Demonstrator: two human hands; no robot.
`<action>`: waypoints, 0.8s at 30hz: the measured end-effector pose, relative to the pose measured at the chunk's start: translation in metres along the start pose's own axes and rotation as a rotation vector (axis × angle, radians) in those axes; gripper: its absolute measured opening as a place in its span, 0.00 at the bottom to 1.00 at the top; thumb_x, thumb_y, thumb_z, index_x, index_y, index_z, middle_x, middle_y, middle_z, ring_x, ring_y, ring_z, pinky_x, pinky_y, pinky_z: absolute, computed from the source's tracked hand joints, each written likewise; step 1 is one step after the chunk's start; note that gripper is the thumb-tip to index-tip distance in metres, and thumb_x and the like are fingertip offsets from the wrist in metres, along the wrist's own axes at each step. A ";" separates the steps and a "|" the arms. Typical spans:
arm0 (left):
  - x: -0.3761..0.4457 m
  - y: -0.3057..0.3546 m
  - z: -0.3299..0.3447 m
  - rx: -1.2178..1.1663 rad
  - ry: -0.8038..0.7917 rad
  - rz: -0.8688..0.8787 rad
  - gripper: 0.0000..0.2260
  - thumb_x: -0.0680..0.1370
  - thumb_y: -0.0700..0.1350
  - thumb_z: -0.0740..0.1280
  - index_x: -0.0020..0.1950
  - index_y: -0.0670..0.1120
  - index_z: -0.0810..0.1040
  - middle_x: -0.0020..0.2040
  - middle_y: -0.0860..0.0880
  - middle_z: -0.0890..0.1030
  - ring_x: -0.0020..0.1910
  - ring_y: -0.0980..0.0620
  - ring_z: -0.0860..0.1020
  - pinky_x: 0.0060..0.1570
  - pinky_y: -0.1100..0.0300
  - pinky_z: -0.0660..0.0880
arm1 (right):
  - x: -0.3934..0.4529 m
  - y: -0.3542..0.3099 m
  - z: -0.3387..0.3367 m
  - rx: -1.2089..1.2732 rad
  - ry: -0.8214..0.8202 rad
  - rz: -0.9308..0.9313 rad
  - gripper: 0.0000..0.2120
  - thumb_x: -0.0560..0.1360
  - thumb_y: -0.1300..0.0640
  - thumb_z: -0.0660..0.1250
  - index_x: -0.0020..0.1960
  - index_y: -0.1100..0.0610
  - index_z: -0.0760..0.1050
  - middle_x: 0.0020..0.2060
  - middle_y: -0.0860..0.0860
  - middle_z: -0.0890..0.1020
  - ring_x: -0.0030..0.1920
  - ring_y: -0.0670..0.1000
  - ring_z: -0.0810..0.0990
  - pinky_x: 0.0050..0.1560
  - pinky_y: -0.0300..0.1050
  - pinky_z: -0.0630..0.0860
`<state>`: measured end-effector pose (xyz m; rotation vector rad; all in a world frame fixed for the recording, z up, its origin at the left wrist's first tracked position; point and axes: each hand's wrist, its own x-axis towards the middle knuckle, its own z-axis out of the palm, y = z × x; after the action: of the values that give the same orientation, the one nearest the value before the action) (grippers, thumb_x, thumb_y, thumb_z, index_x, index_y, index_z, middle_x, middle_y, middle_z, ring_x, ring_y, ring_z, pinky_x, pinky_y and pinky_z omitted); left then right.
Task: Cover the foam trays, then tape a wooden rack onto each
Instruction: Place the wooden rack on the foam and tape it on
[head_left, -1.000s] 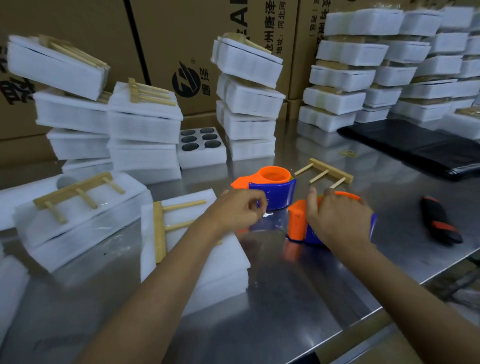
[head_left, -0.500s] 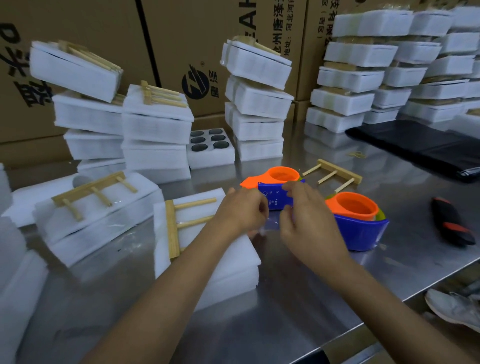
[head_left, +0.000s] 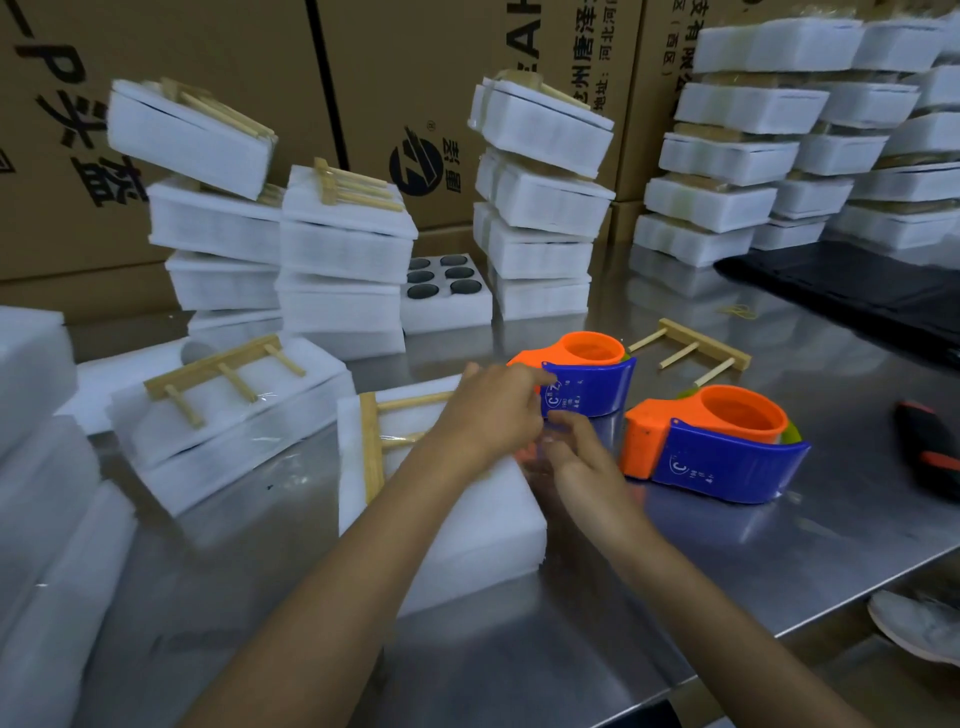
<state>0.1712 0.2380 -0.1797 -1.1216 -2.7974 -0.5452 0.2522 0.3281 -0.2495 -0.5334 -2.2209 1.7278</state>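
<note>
Plainly, the covered foam tray (head_left: 457, 525) lying on the steel surface (head_left: 519, 665) directly in front of the person looks light and soft: foam of this kind should dent under a hard squeeze, so flat pressure on the lid or a hold at its side walls seems the safer grip. A wooden rack (head_left: 387, 436) lies on its lid, a stiff, thin piece with slim pegs that would probably snap if bent; a strip of clear tape appears to cross it already. The left hand (head_left: 491, 415) hovers over the tray's far corner with fingers bent toward the nearer tape dispenser (head_left: 582, 379), while the right hand (head_left: 576, 457) curls just beside it; what looks like clear tape glints between them, but blur hides whether either hand truly pinches it. Tape is sticky and flimsy, best taken by its free end. A second dispenser (head_left: 717, 452) stands to the right. Farther back, an uncovered tray (head_left: 447, 296) shows six round wells holding dark items, too small to identify.
</note>
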 end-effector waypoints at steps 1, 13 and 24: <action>-0.006 -0.004 -0.007 -0.088 0.109 -0.016 0.19 0.79 0.41 0.60 0.67 0.50 0.79 0.61 0.46 0.82 0.63 0.45 0.77 0.65 0.53 0.67 | 0.000 0.001 0.003 0.024 -0.042 0.048 0.14 0.72 0.40 0.59 0.56 0.35 0.75 0.54 0.44 0.82 0.57 0.49 0.81 0.62 0.56 0.75; -0.107 -0.062 -0.019 -1.107 0.257 -0.823 0.19 0.87 0.46 0.51 0.73 0.40 0.69 0.73 0.38 0.70 0.73 0.42 0.68 0.64 0.60 0.68 | -0.016 -0.001 0.024 0.244 -0.299 0.234 0.35 0.56 0.21 0.66 0.61 0.29 0.74 0.64 0.38 0.79 0.67 0.46 0.75 0.72 0.55 0.66; -0.124 -0.079 -0.046 -1.423 0.456 -0.414 0.24 0.79 0.61 0.64 0.75 0.59 0.69 0.70 0.55 0.77 0.66 0.51 0.78 0.64 0.47 0.75 | -0.023 -0.058 0.032 0.517 -0.215 0.023 0.14 0.77 0.43 0.66 0.60 0.46 0.78 0.53 0.49 0.85 0.51 0.51 0.85 0.49 0.51 0.82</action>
<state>0.2052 0.0882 -0.1855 -0.2584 -1.9436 -2.5873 0.2522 0.2774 -0.2015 -0.2591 -1.7765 2.3512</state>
